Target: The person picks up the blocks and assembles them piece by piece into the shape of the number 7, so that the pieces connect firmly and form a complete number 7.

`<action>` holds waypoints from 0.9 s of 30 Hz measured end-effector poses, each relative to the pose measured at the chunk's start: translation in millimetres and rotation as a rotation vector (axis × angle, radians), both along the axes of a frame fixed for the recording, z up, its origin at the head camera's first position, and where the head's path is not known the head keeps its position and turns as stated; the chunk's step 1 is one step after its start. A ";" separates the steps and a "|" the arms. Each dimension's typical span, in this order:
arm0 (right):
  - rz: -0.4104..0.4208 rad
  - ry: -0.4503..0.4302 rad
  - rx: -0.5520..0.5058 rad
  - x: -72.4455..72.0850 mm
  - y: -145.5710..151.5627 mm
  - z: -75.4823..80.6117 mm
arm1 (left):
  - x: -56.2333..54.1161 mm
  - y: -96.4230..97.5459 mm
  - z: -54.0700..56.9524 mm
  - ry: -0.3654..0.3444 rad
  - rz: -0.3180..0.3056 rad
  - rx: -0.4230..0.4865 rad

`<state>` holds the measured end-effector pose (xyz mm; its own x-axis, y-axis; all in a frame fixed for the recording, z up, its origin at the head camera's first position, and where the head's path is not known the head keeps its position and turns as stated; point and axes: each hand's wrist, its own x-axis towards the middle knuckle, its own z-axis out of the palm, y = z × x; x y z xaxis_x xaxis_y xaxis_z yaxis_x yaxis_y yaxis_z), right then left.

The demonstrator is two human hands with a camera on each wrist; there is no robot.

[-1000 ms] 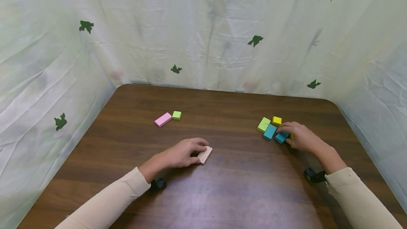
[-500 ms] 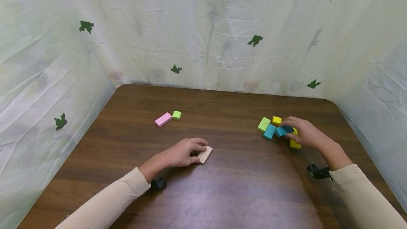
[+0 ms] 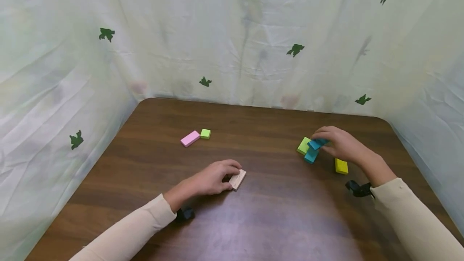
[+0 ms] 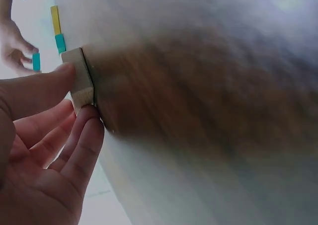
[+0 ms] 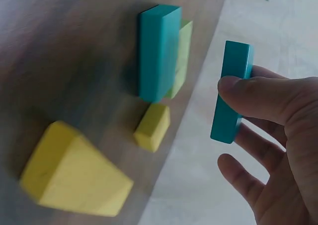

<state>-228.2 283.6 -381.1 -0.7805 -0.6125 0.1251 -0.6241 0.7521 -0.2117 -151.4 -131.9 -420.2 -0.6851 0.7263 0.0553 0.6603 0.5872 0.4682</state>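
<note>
My left hand (image 3: pixel 216 177) pinches a plain wooden block (image 3: pixel 237 179) between thumb and fingers; the block lies flat on the table. On the right, my right hand (image 3: pixel 338 143) holds a blue block (image 5: pixel 232 91) above the table, thumb on one face and fingers behind. Beneath it lie a second blue block (image 5: pixel 160 53) and a light green block (image 3: pixel 303 146), side by side. A larger yellow block (image 3: pixel 341 166) rests nearer me by the right wrist. The smaller yellow block (image 5: pixel 152 127) shows in the right wrist view but is hidden behind the hand in the head view.
A pink block (image 3: pixel 190 139) and a small green block (image 3: pixel 205 133) lie close together at the back left of the brown table (image 3: pixel 253 128). Pale cloth (image 3: pixel 232 35) with leaf shapes hangs around the far edge and sides.
My right hand has lifted the blue block off the table and carried it up and slightly left, uncovering the larger yellow block. My left hand keeps its grip on the wooden block.
</note>
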 end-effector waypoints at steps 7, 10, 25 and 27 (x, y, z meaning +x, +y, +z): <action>0.044 0.006 0.033 -9.4 -23.6 4.2 | 1.0 6.8 -3.8 0.009 0.000 -0.001; 0.069 0.011 0.035 -14.5 -34.2 6.6 | -0.3 7.0 -3.3 0.017 0.002 0.009; 0.213 0.057 0.003 -25.3 -82.3 4.1 | 0.3 6.9 -3.0 0.008 0.028 -0.002; 0.223 0.046 0.002 -25.5 -88.6 4.4 | 0.7 7.1 -3.3 0.010 0.031 0.001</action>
